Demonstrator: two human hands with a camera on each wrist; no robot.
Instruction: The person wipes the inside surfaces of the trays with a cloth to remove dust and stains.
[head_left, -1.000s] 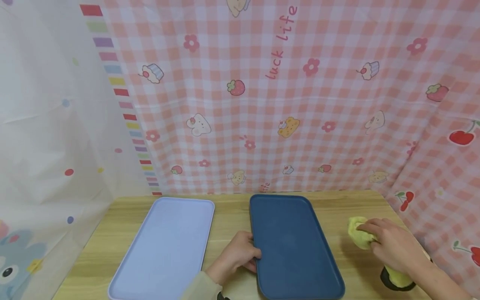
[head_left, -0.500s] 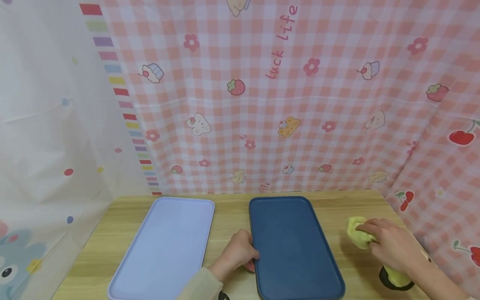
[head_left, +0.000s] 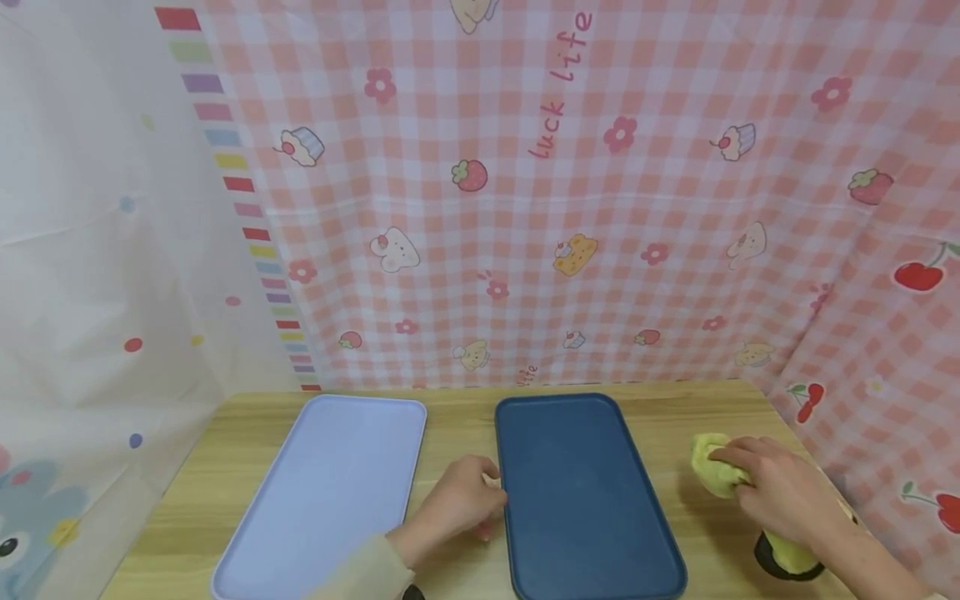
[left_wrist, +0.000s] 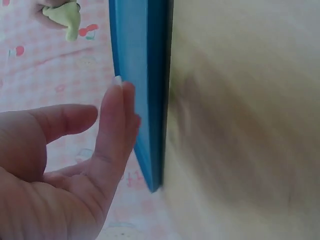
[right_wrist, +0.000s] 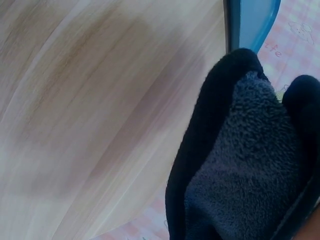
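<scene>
Just left of the dark blue tray (head_left: 581, 500) is my left hand (head_left: 461, 498). In the left wrist view its fingers are extended and the thumb stands apart, with nothing held. The fingertips are close to the tray's left rim; whether they touch it I cannot tell. My right hand (head_left: 780, 487), at the right of the table, grips a bunched yellow-green cloth (head_left: 716, 467). Part of the cloth hangs below the wrist with a black edge. Up close in the right wrist view, the cloth (right_wrist: 245, 150) shows a fuzzy dark grey side with black edging; the right fingers are mostly hidden there.
A pale lavender tray (head_left: 330, 483) lies on the wooden table (head_left: 457, 417), left of the blue one. Behind the table hangs a pink checked curtain (head_left: 450, 208), with more at the right. A white dotted sheet (head_left: 112, 250) hangs at the left.
My left hand has let go of the blue tray's edge and drawn slightly left. The tray's far end has settled a little lower. My right hand stays nearly still with the cloth.
</scene>
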